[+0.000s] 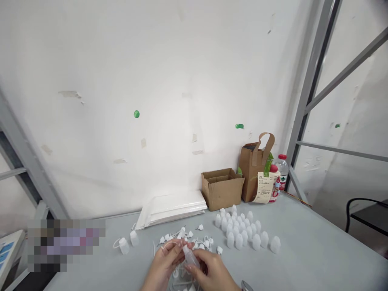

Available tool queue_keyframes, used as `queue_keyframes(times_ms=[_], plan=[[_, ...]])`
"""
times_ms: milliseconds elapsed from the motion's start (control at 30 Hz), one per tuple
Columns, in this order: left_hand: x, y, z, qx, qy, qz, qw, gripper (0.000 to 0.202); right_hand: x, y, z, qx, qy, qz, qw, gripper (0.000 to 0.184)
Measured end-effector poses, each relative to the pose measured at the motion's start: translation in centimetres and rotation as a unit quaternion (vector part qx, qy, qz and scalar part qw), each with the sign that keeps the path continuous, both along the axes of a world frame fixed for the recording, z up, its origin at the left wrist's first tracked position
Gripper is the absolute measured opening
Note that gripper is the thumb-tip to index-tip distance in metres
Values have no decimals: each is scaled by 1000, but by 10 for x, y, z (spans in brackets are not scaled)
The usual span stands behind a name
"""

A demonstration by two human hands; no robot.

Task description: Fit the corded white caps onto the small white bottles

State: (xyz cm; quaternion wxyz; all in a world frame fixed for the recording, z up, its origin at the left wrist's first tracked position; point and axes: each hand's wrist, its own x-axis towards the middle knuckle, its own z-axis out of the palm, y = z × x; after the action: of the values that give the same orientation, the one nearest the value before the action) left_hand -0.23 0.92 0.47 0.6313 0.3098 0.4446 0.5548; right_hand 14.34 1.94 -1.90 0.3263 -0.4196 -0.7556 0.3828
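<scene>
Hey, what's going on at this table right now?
A person is working at a grey table. The left hand and right hand together hold a small clear bottle just above a scatter of loose white caps. To the right, a cluster of small white bottles stands upright. Against the wall behind sit a cardboard box, a paper bag and a stack of white packets.

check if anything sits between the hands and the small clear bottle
Nothing visible does. The left hand and the right hand are both closed on the small clear bottle, touching it directly. The loose white caps lie on the table just beyond it, not in between.
</scene>
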Motion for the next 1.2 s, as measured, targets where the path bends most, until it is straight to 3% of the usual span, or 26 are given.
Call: queue_keyframes(times_ms=[167, 367, 533, 733, 1033, 1100, 1200], plan=[[-2, -1, 3, 23, 38, -11, 999, 28, 1, 2, 2, -11, 27, -19, 999, 20], [-4, 2, -2, 49, 20, -50, 997, 28, -1, 2, 3, -56, 65, -70, 994, 12], [-5, 4, -7, 55, 13, -76, 996, 23, -3, 2, -1, -65, 74, -62, 993, 8], [-5, 3, -4, 48, -5, -87, 995, 24, -2, 0, 0, -23, 47, -69, 996, 9], [4, -4, -1, 25, -100, -78, 992, 21, -4, -5, -10, 106, 19, -85, 991, 19], [5, -5, 0, 17, -106, -77, 991, 20, -5, -6, -9, 98, 36, -90, 990, 20], [5, -7, 3, 10, -105, -85, 991, 21, -6, -7, -2, 28, 68, -83, 994, 18]])
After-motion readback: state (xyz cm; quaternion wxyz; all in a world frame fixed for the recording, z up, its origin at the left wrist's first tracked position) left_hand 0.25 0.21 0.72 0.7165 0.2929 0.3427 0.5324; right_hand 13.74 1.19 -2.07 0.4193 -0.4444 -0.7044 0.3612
